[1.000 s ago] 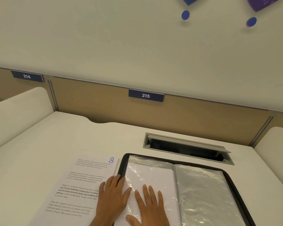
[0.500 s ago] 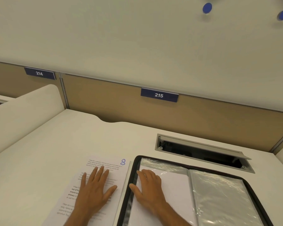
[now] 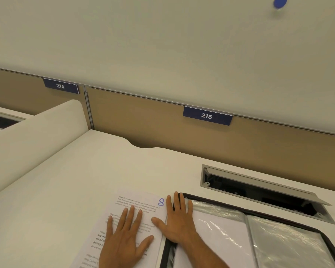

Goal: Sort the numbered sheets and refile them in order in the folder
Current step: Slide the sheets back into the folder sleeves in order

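change: right hand (image 3: 179, 224) slid left off the sleeve page, now straddles folder (image 3: 290, 214) left rim and sheet edge
left hand (image 3: 127, 240): flat on sheet 8 (image 3: 135, 206), fingers (image 3: 132, 214) spread, holding nothing
right fingers (image 3: 179, 202): straight, close together, thumb out at 9 o'clock
sheet 8: on desk (image 3: 66, 180), touching folder's left side
folder: open, at 3 o'clock of sheet
cable tray (image 3: 259, 187): 1 o'clock of folder

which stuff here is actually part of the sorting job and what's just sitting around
Part of the job:
- sheet marked 8, flat on the desk under the left hand
- open folder with clear sleeves, its left edge under the right hand

Just there:
- cable hatch in the desk
- label 215 and label 214
- blue dot on the wall
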Tool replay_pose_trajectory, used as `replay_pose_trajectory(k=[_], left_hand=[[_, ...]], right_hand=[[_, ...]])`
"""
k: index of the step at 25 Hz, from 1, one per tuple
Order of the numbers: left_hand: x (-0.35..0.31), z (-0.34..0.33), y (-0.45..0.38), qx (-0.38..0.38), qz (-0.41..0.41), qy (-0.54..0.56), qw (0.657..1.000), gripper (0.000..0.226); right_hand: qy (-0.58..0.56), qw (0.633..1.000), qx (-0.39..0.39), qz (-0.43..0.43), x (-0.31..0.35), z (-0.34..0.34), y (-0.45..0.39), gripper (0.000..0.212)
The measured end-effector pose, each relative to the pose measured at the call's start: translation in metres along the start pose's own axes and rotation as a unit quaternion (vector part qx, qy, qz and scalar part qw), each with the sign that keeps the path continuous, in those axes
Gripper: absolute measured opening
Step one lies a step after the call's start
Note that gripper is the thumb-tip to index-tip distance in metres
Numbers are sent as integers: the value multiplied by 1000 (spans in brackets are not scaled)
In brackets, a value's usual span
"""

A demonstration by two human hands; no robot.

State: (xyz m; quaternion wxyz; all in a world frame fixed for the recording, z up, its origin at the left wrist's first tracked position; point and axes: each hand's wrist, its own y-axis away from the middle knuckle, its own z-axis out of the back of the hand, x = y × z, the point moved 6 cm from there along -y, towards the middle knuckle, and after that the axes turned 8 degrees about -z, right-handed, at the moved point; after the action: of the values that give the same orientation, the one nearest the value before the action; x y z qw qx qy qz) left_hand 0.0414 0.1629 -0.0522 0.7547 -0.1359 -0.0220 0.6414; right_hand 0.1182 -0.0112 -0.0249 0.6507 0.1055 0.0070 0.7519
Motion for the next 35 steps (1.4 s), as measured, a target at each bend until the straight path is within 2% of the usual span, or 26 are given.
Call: replay_pose_trajectory(k=[3, 8, 11, 14, 18, 21, 23, 27, 29, 31, 35], left_hand=[[5, -4, -2, -25, 0, -8, 1000, 85], [6, -8, -5, -37, 0, -4, 999, 85], [6, -8, -6, -44, 1, -6, 999, 85], [6, -8, -6, -42, -1, -9, 999, 84], [6, -8, -5, -44, -1, -12, 999, 84], [7, -9, -6, -47, -5, -17, 999, 81], [7, -9, -5, -48, -6, -25, 999, 79], [6, -7, -4, -58, -12, -45, 997, 79], [6, -6, -4, -67, -14, -48, 997, 77], [6, -6, -3, -76, -13, -47, 996, 73], [8, -5, -6, -75, -25, -42, 996, 62]], right_hand=[[4, 1000, -7, -13, 0, -4, -1, 117], [45, 999, -23, -17, 6, -8, -1, 76], [31, 998, -44, -16, 5, -8, -2, 70], [19, 999, -32, -12, 11, -8, -1, 62], [-10, 998, -33, 45, 32, -4, 13, 67], [-95, 985, -63, 132, 47, 1, 32, 75], [-168, 975, -39, 139, 49, 5, 41, 74], [-318, 947, -24, 46, 39, 5, 48, 85], [-373, 927, -1, -30, 35, 5, 44, 62], [-378, 922, 32, -82, 34, 4, 40, 41], [-375, 917, 82, -104, 35, -1, 35, 38]])
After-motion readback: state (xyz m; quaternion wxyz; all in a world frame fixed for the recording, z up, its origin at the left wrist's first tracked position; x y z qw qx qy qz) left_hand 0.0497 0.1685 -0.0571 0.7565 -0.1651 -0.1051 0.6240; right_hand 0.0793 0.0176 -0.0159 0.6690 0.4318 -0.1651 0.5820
